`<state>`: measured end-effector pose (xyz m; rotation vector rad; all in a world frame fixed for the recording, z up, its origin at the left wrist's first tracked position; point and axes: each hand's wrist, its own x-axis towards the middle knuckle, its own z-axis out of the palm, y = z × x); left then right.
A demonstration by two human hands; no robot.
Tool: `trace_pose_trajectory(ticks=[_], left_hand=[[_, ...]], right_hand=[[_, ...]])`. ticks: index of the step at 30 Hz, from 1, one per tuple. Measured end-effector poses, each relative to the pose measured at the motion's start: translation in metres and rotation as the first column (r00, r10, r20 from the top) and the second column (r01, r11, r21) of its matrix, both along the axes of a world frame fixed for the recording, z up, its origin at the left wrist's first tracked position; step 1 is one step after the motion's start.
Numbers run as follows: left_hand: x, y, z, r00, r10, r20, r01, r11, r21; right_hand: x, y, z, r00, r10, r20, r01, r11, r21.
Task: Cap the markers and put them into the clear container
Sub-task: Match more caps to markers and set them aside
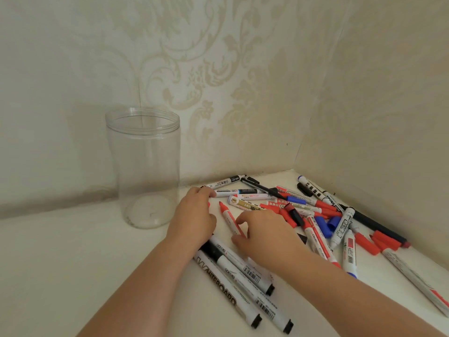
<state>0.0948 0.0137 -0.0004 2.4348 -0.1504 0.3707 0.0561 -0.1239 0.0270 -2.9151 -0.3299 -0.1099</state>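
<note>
A tall clear container (pixel 143 166) stands open and empty at the left, by the wall. To its right, several markers and loose caps lie in a pile (pixel 313 215) on the white table (pixel 73 263). An uncapped red marker (pixel 227 216) lies with its tip pointing away from me. My right hand (pixel 264 235) pinches its barrel between thumb and forefinger. My left hand (pixel 194 215) rests palm down just left of it, fingers curled, fingertips at the ends of two white markers. A bit of red (pixel 208 204) shows at its edge; whether it is held is hidden.
Three black-capped whiteboard markers (pixel 243 276) lie under my forearms near the front. Loose red caps (pixel 366 244) and a blue cap (pixel 334 222) sit among the pile. Wallpapered walls meet in a corner behind the pile and close off the back and right sides.
</note>
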Motion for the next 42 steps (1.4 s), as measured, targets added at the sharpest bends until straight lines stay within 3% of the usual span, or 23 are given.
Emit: trace_pose_trajectory(ticks=[3,9,13,17,22,25,28,34,39,42], left_hand=[[0.001,-0.001,-0.001,1.000,0.010,0.006,-0.010,1.000,0.010],[-0.004,-0.008,0.005,0.991,-0.053,0.124,0.061,0.996,-0.063],[-0.011,-0.016,0.009,0.973,-0.142,0.185,0.170,0.974,-0.149],[-0.020,-0.025,0.010,0.953,-0.240,0.183,0.260,0.961,-0.093],[-0.029,-0.035,0.013,0.925,-0.326,0.193,0.351,0.930,-0.111],[-0.029,-0.037,0.015,0.939,-0.313,0.146,0.343,0.887,-0.307],[-0.029,-0.037,0.017,0.937,-0.349,0.025,0.284,0.716,-0.638],[-0.031,-0.041,0.016,0.882,-0.465,-0.079,0.208,0.533,-0.820],[-0.034,-0.043,0.016,0.862,-0.503,-0.058,0.272,0.557,-0.785],[-0.035,-0.045,0.015,0.832,-0.551,-0.056,0.378,0.638,-0.671]], right_hand=[[0.003,-0.003,0.002,0.999,-0.029,0.035,0.028,0.999,0.025],[-0.014,-0.045,0.013,0.994,-0.074,0.078,0.051,0.963,0.263],[-0.032,-0.082,0.015,0.994,-0.086,0.070,0.061,0.952,0.299],[-0.042,-0.109,0.005,0.990,-0.118,0.078,0.086,0.940,0.331],[-0.051,-0.122,-0.003,0.992,-0.050,0.113,-0.002,0.908,0.419],[-0.055,-0.128,0.000,0.994,-0.062,0.091,0.011,0.880,0.474],[-0.056,-0.131,0.002,0.996,-0.061,0.070,0.021,0.882,0.471],[-0.060,-0.128,0.003,0.998,-0.030,0.051,0.001,0.876,0.483],[-0.057,-0.129,-0.003,0.997,-0.002,0.078,-0.034,0.890,0.454],[-0.057,-0.128,-0.005,0.997,0.014,0.081,-0.049,0.892,0.450]])
